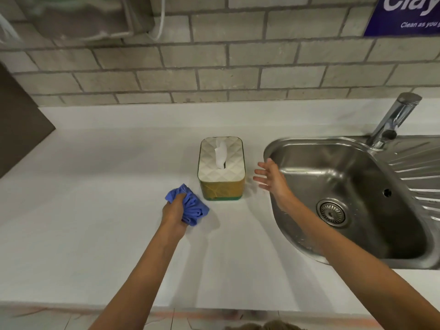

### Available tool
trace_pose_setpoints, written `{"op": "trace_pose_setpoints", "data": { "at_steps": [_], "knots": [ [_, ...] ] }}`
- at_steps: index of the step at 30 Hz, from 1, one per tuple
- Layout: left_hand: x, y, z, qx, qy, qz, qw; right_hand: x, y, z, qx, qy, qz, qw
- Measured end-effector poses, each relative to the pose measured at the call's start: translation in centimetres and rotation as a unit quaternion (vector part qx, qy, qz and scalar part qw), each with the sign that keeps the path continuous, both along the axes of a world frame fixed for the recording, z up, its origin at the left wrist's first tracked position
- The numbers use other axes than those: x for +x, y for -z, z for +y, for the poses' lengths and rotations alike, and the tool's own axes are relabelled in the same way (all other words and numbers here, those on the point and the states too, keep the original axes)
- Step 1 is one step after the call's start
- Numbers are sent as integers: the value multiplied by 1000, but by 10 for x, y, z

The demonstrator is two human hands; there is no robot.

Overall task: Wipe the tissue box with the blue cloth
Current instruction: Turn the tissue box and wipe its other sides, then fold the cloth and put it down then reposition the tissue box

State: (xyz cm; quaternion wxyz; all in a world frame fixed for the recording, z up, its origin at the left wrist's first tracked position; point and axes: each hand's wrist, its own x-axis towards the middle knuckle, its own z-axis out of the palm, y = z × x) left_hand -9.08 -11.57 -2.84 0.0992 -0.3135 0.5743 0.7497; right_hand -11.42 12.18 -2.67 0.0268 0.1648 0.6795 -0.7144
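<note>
The tissue box stands upright on the white counter, with a cream quilted lid, gold sides, a green base and a white tissue sticking out of the top. My left hand grips a bunched blue cloth just to the lower left of the box, apart from it. My right hand hovers to the right of the box with fingers spread, holding nothing and not touching the box.
A steel sink with a drain lies to the right, and its tap rises at the back right. The white counter spreads to the left. A brick wall runs behind. A dark panel stands at the left.
</note>
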Motion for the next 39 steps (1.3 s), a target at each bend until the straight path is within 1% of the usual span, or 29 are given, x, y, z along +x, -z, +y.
{"op": "trace_pose_setpoints", "data": {
  "at_steps": [4,8,15,19,22,26,29,31,35,37,39],
  "knots": [
    [23,3,18,112,5,-43,993,-40,-16,6,31,-10,-20,999],
    [22,-2,37,149,1,-58,987,-76,-29,-1,44,-49,-27,997],
    [2,-3,44,150,-7,-60,987,-101,-29,-17,3,-99,-37,994],
    [-9,-7,31,144,-31,-37,988,-93,-25,-11,25,-100,-30,994],
    [-26,-16,19,127,-25,-22,991,-79,-21,-4,23,-84,-16,996],
    [-56,-18,7,81,4,-19,997,-58,-11,9,5,-43,16,999],
    [-81,-17,4,44,5,-2,999,-44,-4,15,-12,-23,25,999],
    [-93,-16,4,47,-4,6,999,-37,-2,16,-18,-21,31,999],
    [-108,-8,3,27,17,10,999,-28,1,15,-10,-45,39,998],
    [-108,-5,2,34,13,4,999,-26,1,14,-3,-31,37,999],
    [-101,-3,1,44,-2,-7,999,-22,-1,12,11,9,42,999]
  ]
}}
